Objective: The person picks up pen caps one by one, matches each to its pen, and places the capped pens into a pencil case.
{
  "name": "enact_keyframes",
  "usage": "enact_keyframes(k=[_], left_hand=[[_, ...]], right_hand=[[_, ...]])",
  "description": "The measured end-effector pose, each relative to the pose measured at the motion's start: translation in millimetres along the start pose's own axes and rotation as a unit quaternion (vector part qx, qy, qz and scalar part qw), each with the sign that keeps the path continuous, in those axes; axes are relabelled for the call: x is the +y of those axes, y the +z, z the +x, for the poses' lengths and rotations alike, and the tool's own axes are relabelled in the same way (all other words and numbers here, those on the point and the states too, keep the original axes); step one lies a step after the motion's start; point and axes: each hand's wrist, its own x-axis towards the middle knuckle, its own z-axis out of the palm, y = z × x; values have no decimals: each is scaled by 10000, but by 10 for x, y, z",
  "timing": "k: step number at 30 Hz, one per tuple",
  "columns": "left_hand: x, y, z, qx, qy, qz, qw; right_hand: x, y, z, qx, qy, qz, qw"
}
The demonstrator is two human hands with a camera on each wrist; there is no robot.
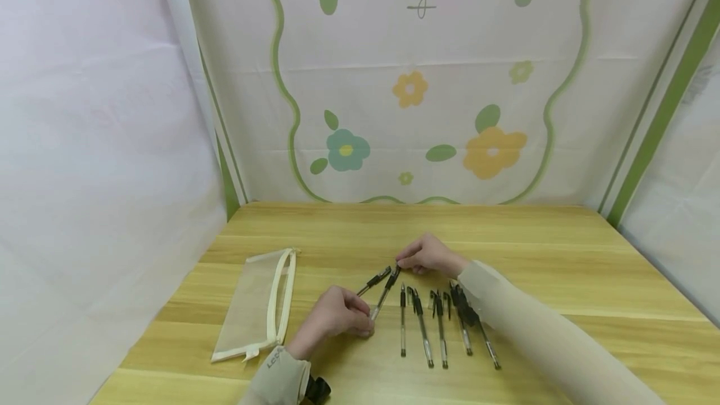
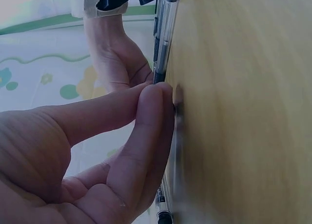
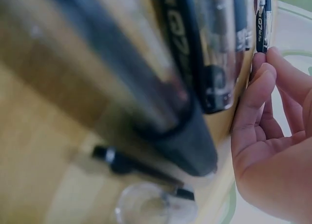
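Note:
In the head view my right hand (image 1: 430, 254) pinches the upper, black end of a gel pen (image 1: 385, 291) that lies at a slant. The left hand (image 1: 340, 314) has its thumb and fingertips at the clear lower end of that pen. A second gel pen (image 1: 375, 279) lies just left of it, its lower part hidden behind the left hand. In the left wrist view the left hand's fingertips (image 2: 158, 90) press together low over the wood. The right wrist view has the right hand (image 3: 273, 131) pinching a black pen end marked Q7 (image 3: 261, 33).
Several clear-barrelled gel pens (image 1: 441, 336) lie in a fanned row before the right forearm, some with black caps (image 1: 447, 305) beside their grips. A pale mesh zip pouch (image 1: 253, 305) lies at the left. Flower-printed cloth (image 1: 410, 42) closes off the wooden table's (image 1: 349, 230) back.

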Motion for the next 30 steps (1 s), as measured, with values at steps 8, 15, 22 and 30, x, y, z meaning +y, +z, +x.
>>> enact_keyframes(k=[8, 15, 22, 30], left_hand=[[8, -1, 7, 9, 36, 65, 10000], [9, -6, 18, -73, 37, -63, 9999], [-26, -1, 5, -155, 138, -180, 9996], [18, 56, 47, -20, 414, 54, 9991]], right_hand=[[32, -32, 16, -60, -43, 73, 9999], [33, -53, -5, -141, -37, 256, 9996], [50, -100, -130, -179, -232, 550, 9981], [31, -174, -506, 133, -97, 1488, 9887]])
